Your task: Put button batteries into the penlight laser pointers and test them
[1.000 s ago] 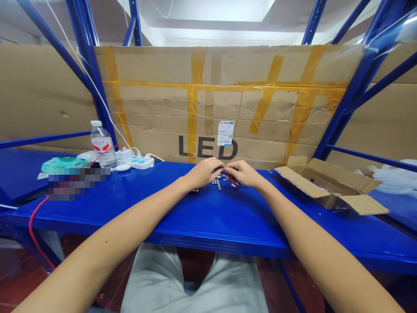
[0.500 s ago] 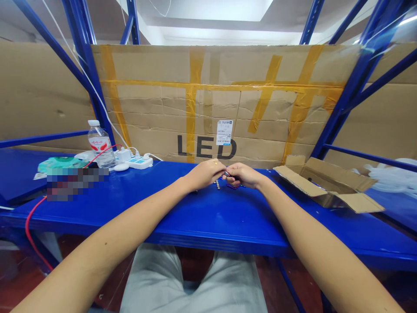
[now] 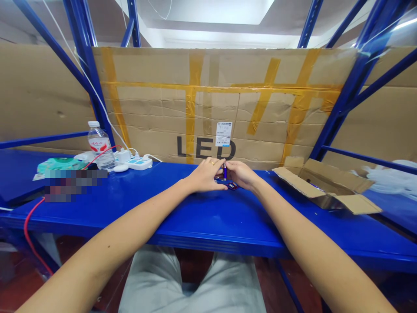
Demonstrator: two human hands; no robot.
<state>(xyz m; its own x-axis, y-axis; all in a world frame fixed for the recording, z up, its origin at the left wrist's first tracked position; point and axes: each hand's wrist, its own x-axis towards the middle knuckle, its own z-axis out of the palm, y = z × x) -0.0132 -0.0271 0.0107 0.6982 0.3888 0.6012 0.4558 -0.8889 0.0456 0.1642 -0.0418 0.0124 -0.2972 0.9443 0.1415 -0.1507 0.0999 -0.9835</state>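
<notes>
A small, slim blue cylinder (image 3: 224, 172) with a silvery top stands upright between my hands; its exact kind is too small to tell. The fingertips of my right hand (image 3: 243, 174) pinch it near the top. Curved around its left side is my left hand (image 3: 205, 174), index fingertip close to the top and thumb spread apart below. Whether the left fingers touch the cylinder is hard to see. Beneath the right fingers lie small dark blue and reddish looped pieces (image 3: 232, 186), partly covered by the hands.
An open cardboard box (image 3: 325, 182) stands on the blue table (image 3: 208, 221) at the right. At the left are a water bottle (image 3: 100, 148), a power strip (image 3: 140, 163), a green packet (image 3: 60, 164) and a red cable (image 3: 28, 226). A large cardboard panel (image 3: 146, 113) closes the back.
My hands have shifted slightly apart from their joined pinch, and the left thumb has spread away from its fingers. The blue cylinder now shows upright between them; the view has tilted slightly.
</notes>
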